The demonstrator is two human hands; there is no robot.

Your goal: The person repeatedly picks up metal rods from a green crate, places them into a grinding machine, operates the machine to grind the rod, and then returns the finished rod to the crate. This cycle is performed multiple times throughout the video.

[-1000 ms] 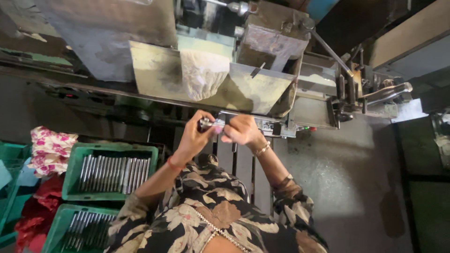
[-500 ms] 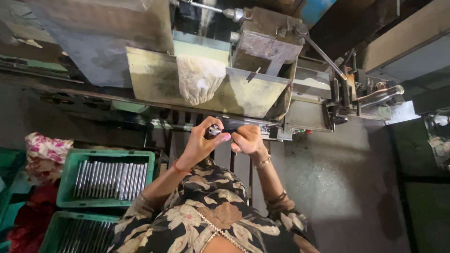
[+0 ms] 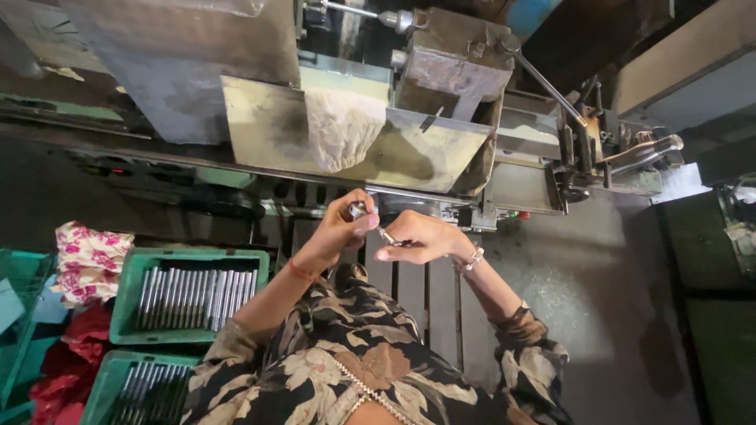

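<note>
I hold a small metal part in my left hand, fingers closed around it, its round end showing above my thumb. My right hand grips a thin rod whose tip points toward the part. A second ago both hands were pressed together on one piece; now they are a little apart, with the rod between them. I judge that the rod is drawn out of the part, or is about to enter it, but I cannot tell which.

Just above my hands is the front edge of a grey machine, with a pale cloth hanging over its tray. At my left side stands a green crate full of metal rods, and a second crate is below it. A flowered cloth lies beside them. The floor is grey and dusty, and the room is dim.
</note>
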